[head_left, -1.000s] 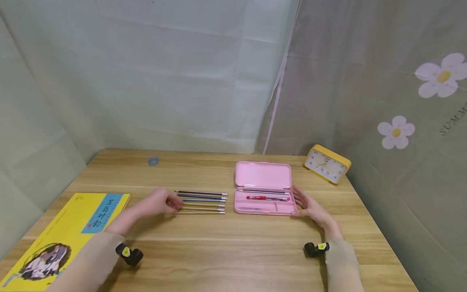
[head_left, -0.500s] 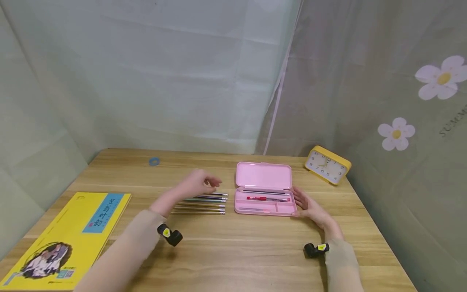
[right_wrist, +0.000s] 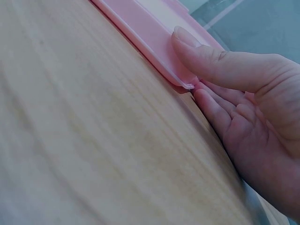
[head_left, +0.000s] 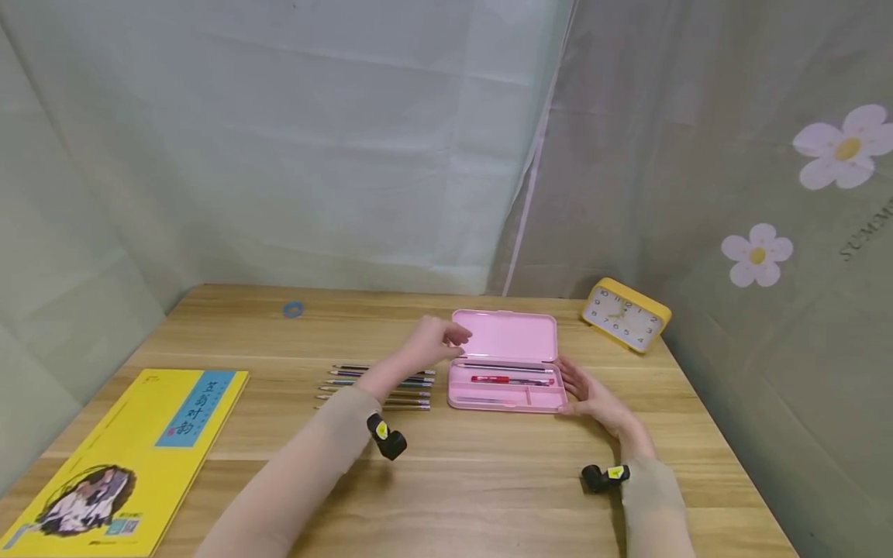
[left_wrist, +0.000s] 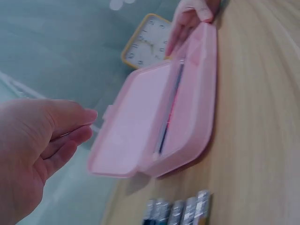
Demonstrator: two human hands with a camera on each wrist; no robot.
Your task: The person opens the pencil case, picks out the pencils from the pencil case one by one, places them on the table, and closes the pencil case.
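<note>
A pink pencil case lies on the table with its lid raised, holding a pencil and a red pen. My left hand hovers at the left edge of the lid, fingers slightly bent and nothing between them. My right hand holds the case's right end. In the right wrist view, the thumb lies across the front corner and the fingers rest along the end wall. Several pencils lie in a row left of the case, partly hidden behind my left forearm.
A yellow alarm clock stands at the back right of the wooden table. A yellow book lies at the left. Towards the back left is a small blue ring. Cloth curtains hang behind the table.
My left hand has moved right from the pencils' pointed ends, passing over the row to the case's lid. My right hand, the case and the pencils have stayed in place.
</note>
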